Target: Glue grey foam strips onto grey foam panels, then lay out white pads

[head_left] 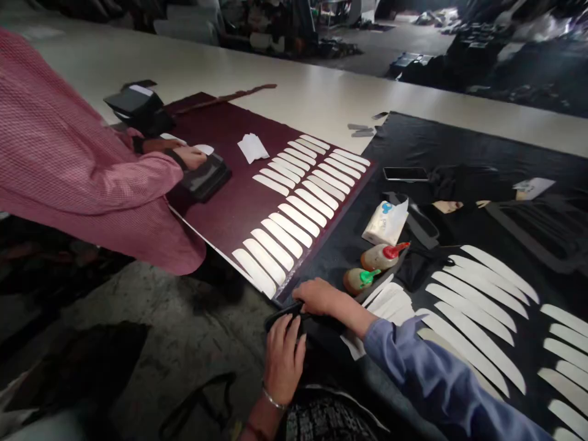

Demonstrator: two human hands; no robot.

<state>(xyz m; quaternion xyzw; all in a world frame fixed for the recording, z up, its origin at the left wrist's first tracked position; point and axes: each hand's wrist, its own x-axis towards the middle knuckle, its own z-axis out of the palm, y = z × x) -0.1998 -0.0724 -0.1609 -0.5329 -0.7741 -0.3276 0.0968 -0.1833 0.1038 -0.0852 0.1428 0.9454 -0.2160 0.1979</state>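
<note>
At the near table corner, my left hand point(283, 355), with a bracelet at the wrist, lies with its fingers stretched out over a small dark piece point(272, 320). My right hand point(318, 296) comes in from the right in a blue sleeve, its fingers closed at the far edge of that piece. What exactly the piece is, I cannot make out. Just beyond my right hand are a squeeze bottle with a green cap point(357, 280) and one with a red cap point(382, 256). A stack of white strips point(390, 304) lies beside my right forearm.
Several white curved strips point(475, 297) lie on black cloth point(331, 260) at right. More white strips point(275, 239) line a maroon sheet point(220, 226). A tissue pack point(386, 222) and phone point(405, 174) lie farther back. At left, a person in a pink sleeve point(133, 177) handles black pieces point(206, 177).
</note>
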